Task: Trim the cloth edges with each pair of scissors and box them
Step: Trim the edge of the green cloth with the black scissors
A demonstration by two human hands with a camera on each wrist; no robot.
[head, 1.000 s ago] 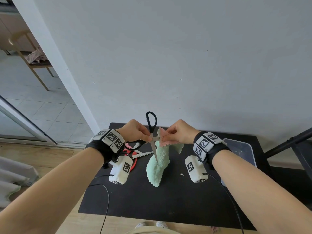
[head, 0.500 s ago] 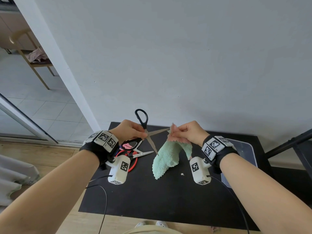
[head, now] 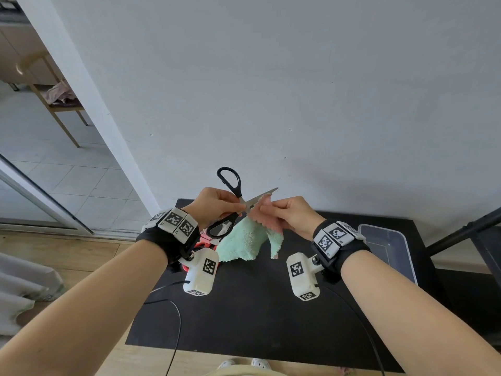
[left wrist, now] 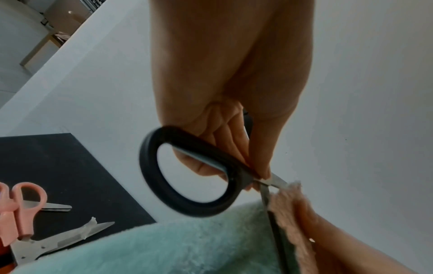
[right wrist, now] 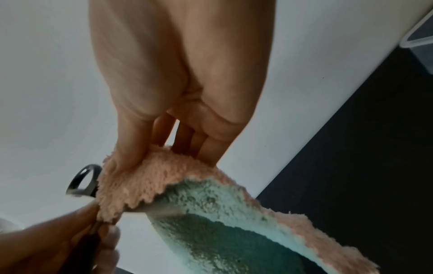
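My left hand point(head: 217, 204) grips black-handled scissors point(head: 230, 183) near the pivot, above the black table point(head: 244, 308). The blades stand apart, one pointing up and right, the other hidden behind the cloth. My right hand point(head: 287, 213) pinches the pink edge of a mint-green cloth point(head: 244, 240), which hangs down toward the table. The blades point(left wrist: 274, 200) straddle the pink edge point(left wrist: 290, 209) in the left wrist view. In the right wrist view, thumb and fingers point(right wrist: 131, 152) clamp the fluffy cloth point(right wrist: 211, 204), with a blade beneath it.
Pink-handled scissors point(left wrist: 25, 204) and a plain metal pair point(left wrist: 58, 242) lie on the table at the left, partly hidden behind my left wrist in the head view. A clear plastic box point(head: 387, 248) sits at the right edge. The wall is close behind.
The scissors tilted so that one blade points up and right, and they moved onto the cloth's pink edge. My right hand lifted the cloth toward the blades.
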